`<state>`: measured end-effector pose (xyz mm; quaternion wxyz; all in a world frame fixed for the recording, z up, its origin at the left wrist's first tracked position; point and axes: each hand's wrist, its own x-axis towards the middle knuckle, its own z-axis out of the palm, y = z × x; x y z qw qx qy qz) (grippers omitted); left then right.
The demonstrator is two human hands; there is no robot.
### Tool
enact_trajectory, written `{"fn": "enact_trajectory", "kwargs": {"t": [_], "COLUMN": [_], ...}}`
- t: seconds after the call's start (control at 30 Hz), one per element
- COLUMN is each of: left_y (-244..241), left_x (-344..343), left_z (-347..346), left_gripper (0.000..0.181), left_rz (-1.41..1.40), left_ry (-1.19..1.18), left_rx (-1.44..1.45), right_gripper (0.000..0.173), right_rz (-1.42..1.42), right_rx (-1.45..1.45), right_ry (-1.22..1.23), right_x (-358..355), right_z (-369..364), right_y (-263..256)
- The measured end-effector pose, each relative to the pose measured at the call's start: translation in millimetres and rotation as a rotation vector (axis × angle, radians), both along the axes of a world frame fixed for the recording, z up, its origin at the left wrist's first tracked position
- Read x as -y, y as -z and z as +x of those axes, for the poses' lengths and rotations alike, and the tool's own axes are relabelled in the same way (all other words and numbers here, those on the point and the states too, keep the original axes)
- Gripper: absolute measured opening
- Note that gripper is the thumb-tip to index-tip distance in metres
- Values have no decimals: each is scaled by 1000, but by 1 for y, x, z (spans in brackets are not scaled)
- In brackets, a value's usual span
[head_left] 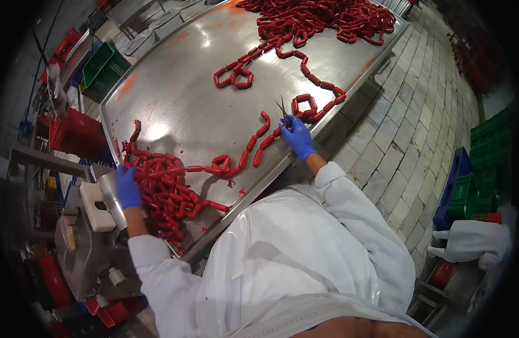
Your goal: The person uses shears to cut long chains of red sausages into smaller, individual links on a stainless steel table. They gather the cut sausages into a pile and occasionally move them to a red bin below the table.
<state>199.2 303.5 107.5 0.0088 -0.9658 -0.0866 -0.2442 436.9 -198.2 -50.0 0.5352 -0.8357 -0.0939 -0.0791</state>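
Observation:
My right hand (298, 136), in a blue glove, holds a pair of scissors (282, 108) with the blades apart and pointing to the far side. Its fingers are at a chain of red sausage links (265, 142) near the table's right edge. In a blue glove too, my left hand (128, 186) is at the left side of a heap of linked red sausages (166, 186). Its fingers are partly blurred, so I cannot tell whether they grip a link. From that heap a chain (242, 159) runs towards the table's middle and ends in a loose link.
A raised rim edges the stainless steel table (183, 84). At its far end lies a larger sausage pile (310, 19), with chains trailing out. A metal machine (84, 236) stands close on the left, near a red crate (77, 133) and a green crate (104, 69). Tiled floor (394, 139) runs along the right.

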Motion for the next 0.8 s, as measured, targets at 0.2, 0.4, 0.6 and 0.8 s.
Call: {"fn": "enact_trajectory", "kwargs": {"t": [0.2,0.4,0.6,0.8], "left_y": [-19,-59,-13,-10], "left_x": [-96,-73,-31,5], "left_z": [-77,-51,-41,-27], "left_gripper": [16,22,37,54], "left_rz": [94,639,386,321], "left_ry": [-464,-680,-523,-547], "left_rx": [-405,-403,-480,-579], "right_gripper": [46,48,46,44], "right_rz": [-49,-63,-47,75], "right_rx": [-29,18,-58,-49], "right_ry": [10,31,36,49], "right_x": [-1,5,1,3], "right_z": [2,4,0,-2], "right_y": [5,16,0,-3]}}
